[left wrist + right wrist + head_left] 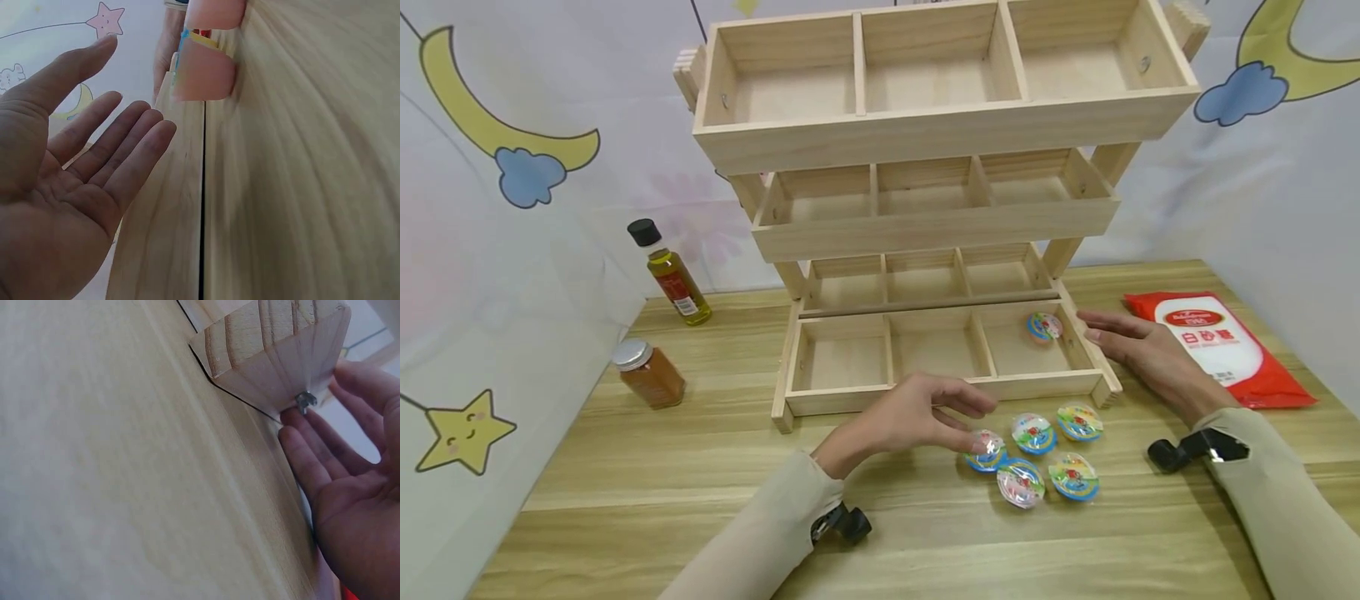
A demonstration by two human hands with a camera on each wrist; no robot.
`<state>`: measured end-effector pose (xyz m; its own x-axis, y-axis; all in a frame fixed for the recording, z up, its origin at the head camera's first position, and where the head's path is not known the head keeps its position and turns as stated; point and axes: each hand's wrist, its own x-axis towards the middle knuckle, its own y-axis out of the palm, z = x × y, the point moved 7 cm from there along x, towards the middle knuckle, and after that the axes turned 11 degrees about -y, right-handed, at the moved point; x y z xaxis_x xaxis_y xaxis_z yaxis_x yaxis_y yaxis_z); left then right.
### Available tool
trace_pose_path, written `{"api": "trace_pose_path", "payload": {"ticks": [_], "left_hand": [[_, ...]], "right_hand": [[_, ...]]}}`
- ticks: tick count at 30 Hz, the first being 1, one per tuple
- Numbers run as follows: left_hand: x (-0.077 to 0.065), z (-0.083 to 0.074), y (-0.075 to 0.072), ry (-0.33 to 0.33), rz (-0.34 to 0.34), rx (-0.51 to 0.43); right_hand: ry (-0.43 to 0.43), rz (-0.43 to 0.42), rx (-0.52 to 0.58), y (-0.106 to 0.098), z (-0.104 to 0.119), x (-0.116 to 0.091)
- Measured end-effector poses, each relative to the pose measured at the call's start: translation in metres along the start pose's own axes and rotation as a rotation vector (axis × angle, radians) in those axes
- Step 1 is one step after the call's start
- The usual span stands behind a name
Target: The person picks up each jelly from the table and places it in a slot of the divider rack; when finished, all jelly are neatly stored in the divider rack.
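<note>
My left hand (913, 412) has its fingers (145, 156) spread by the leftmost sealed cup (989, 451), lower centre of the head view, where a careless pinch could shove it into neighbouring cups (1021, 483); my right hand (1150, 358), fingers parted, is beside the rack (947, 129).

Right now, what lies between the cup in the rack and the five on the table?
The head view shows compartment floor, the front board, then a thin strip of bare table.

Five small round cups (1033, 434) with shiny, colourful lids facing up lie clustered on the counter (700, 500) before an upright, tiered wooden rack (936, 237); a sixth cup (1044, 327) sits in its lowest tray's right compartment.
</note>
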<state>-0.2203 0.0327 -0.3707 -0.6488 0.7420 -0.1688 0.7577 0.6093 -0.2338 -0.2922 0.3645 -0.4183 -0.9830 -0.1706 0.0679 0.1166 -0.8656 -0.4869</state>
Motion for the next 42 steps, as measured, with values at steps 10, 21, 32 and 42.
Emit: {"api": "trace_pose_path", "payload": {"ticks": [10, 21, 32, 42], "left_hand": [[0.0, 0.018, 0.001, -0.06, 0.036, -0.031], [0.002, 0.028, 0.003, -0.081, 0.075, -0.017], [0.004, 0.031, 0.006, -0.072, 0.08, 0.026], [0.006, 0.03, 0.007, -0.063, 0.066, 0.032]], "right_hand": [[0.006, 0.001, 0.002, 0.0, -0.002, 0.001], [-0.011, -0.008, 0.028, -0.001, 0.0, 0.0], [-0.019, -0.012, 0.012, -0.001, -0.002, 0.0], [0.013, 0.004, -0.003, -0.001, -0.003, 0.001]]}}
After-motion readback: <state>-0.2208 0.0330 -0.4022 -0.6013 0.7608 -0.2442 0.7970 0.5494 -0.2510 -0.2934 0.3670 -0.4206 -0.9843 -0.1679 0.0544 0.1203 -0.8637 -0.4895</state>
